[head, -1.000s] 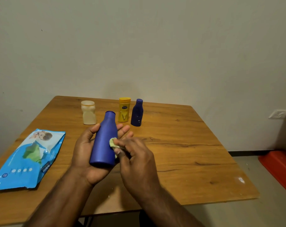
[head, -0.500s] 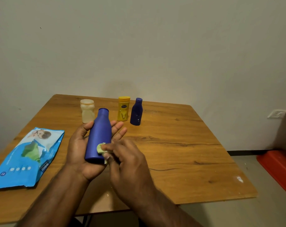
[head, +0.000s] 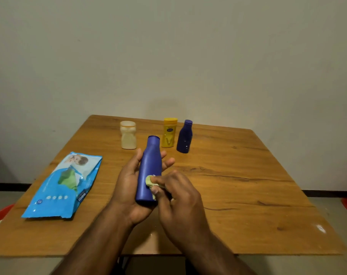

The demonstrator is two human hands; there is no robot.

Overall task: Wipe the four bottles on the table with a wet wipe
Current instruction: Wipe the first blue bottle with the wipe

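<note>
Compared with a second ago, the wipe (head: pixel 149 180) has slid from the upper middle of the tall bottle (head: pixel 149 169) down toward its base, first to the lower front face and now to the lower right side. The pad is working down the body, so my guess is this bottle is close to done, with the base end and far side perhaps left.

The left hand (head: pixel 129 187) cradles the tall bottle from underneath, thumb on its left side and fingers loosely curled behind it on the right, holding it tilted with the cap pointing away. The right hand (head: pixel 176 197) pinches the balled pale-green wipe between thumb and fingertips and presses it against the bottle.

The tall bottle is lifted above the near middle of the table (head: pixel 238 195). Three others stand upright in a row at the far side: a cream jar (head: pixel 128 135) on the left, a yellow bottle (head: pixel 169 132) in the middle, and a small dark blue bottle (head: pixel 185 136) just right of it. All are capped; the jar looks filled with something pale, while the others are opaque and I cannot tell what they hold.

The wipe pack (head: pixel 64 185) lies flat at the left, its flap open with green wipe material showing in the opening.
</note>
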